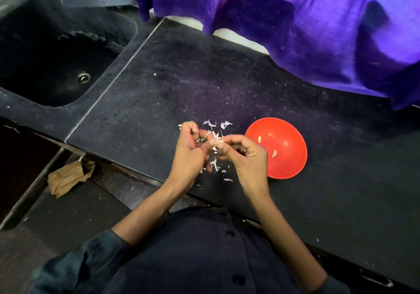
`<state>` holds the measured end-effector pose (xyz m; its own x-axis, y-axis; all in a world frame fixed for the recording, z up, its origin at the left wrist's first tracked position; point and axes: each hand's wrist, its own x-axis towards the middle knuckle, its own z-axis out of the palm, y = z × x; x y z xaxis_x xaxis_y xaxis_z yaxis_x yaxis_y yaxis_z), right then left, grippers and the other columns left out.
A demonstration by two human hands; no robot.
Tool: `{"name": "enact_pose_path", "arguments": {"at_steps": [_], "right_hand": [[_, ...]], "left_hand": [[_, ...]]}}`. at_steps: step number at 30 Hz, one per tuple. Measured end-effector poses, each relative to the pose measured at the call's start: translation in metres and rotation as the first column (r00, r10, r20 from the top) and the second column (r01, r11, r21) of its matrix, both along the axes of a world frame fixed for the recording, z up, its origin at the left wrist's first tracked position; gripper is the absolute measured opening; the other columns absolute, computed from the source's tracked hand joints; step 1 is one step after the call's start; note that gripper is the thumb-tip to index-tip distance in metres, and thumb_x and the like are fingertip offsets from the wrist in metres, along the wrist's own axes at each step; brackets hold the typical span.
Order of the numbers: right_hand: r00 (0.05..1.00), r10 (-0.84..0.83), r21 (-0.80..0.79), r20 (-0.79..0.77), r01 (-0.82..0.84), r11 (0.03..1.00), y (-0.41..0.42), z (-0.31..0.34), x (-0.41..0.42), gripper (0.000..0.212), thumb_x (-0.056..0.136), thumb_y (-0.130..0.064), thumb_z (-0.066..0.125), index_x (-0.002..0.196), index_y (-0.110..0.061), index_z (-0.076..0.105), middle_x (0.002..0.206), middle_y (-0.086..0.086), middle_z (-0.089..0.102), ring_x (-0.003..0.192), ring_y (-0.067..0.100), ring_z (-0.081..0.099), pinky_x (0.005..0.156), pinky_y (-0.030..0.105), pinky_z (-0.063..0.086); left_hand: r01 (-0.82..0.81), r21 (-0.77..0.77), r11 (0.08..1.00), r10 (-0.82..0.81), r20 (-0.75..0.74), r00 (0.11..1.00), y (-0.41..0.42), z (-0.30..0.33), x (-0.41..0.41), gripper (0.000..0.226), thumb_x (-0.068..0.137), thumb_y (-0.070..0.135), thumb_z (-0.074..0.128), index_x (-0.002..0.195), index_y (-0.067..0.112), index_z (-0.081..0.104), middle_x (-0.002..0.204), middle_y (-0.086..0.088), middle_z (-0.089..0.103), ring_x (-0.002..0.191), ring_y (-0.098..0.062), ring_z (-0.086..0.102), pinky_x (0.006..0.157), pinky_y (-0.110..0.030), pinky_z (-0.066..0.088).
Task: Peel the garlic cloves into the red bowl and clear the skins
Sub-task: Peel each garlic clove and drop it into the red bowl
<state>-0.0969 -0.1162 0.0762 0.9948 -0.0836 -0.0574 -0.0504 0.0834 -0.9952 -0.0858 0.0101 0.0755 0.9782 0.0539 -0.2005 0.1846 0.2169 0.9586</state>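
Both hands meet above the dark counter [227, 84], just left of the red bowl [288, 159]. My left hand [191, 155] and my right hand [245, 155] pinch a garlic clove [216, 141] between their fingertips, its white skin partly torn. Two peeled cloves [274, 153] lie inside the bowl. Loose white garlic skins [216, 165] are scattered on the counter under and beyond the hands, with larger flakes [225, 124] just past the fingers.
A dark sink [56, 66] with a drain sits at the left. A purple cloth [318, 28] hangs over the counter's far side. A crumpled brown paper bag [68, 176] lies on the floor below the counter edge.
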Motion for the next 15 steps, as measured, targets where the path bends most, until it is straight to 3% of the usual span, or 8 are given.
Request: {"name": "enact_pose_path", "arguments": {"at_steps": [2, 6, 10, 15], "right_hand": [[1.000, -0.014, -0.073, 0.016, 0.015, 0.997, -0.001, -0.001, 0.000, 0.015, 0.072, -0.024, 0.078, 0.082, -0.015, 0.073, 0.089, 0.016, 0.072, 0.071, 0.017, 0.069, 0.062, 0.026, 0.055], [1.000, -0.013, -0.095, 0.001, 0.013, 0.995, -0.003, -0.005, 0.002, 0.009, 0.080, -0.008, 0.076, 0.081, -0.013, 0.069, 0.085, 0.005, 0.074, 0.072, 0.014, 0.070, 0.066, 0.034, 0.059], [0.999, 0.028, 0.053, -0.039, -0.026, 0.998, -0.007, -0.007, 0.003, 0.006, 0.085, 0.001, 0.068, 0.089, -0.004, 0.067, 0.083, 0.011, 0.072, 0.077, 0.020, 0.069, 0.065, 0.026, 0.056], [0.980, 0.080, 0.317, -0.180, -0.019, 0.948, -0.010, -0.009, 0.005, 0.019, 0.082, -0.008, 0.065, 0.098, 0.001, 0.065, 0.087, 0.010, 0.069, 0.080, 0.018, 0.068, 0.074, 0.033, 0.059]], "left_hand": [[0.004, 0.079, 0.997, -0.007, 0.034, 0.999, 0.000, -0.001, -0.001, 0.039, 0.091, -0.010, 0.053, 0.089, 0.020, 0.029, 0.089, -0.004, 0.054, 0.054, -0.008, 0.052, 0.032, -0.023, 0.040], [-0.014, 0.140, 0.990, 0.005, 0.063, 0.998, 0.002, 0.001, -0.001, 0.036, 0.093, -0.006, 0.053, 0.089, 0.021, 0.030, 0.090, -0.002, 0.053, 0.054, -0.005, 0.053, 0.033, -0.024, 0.041], [-0.028, 0.109, 0.994, 0.018, 0.088, 0.996, 0.009, 0.002, 0.003, 0.031, 0.093, -0.005, 0.054, 0.089, 0.019, 0.035, 0.089, -0.004, 0.053, 0.047, -0.005, 0.049, 0.034, -0.024, 0.042], [0.000, 0.254, 0.967, -0.036, 0.138, 0.990, 0.012, -0.006, 0.003, 0.016, 0.092, 0.003, 0.062, 0.089, 0.019, 0.058, 0.082, 0.001, 0.061, 0.052, -0.012, 0.051, 0.041, -0.026, 0.048]]}}
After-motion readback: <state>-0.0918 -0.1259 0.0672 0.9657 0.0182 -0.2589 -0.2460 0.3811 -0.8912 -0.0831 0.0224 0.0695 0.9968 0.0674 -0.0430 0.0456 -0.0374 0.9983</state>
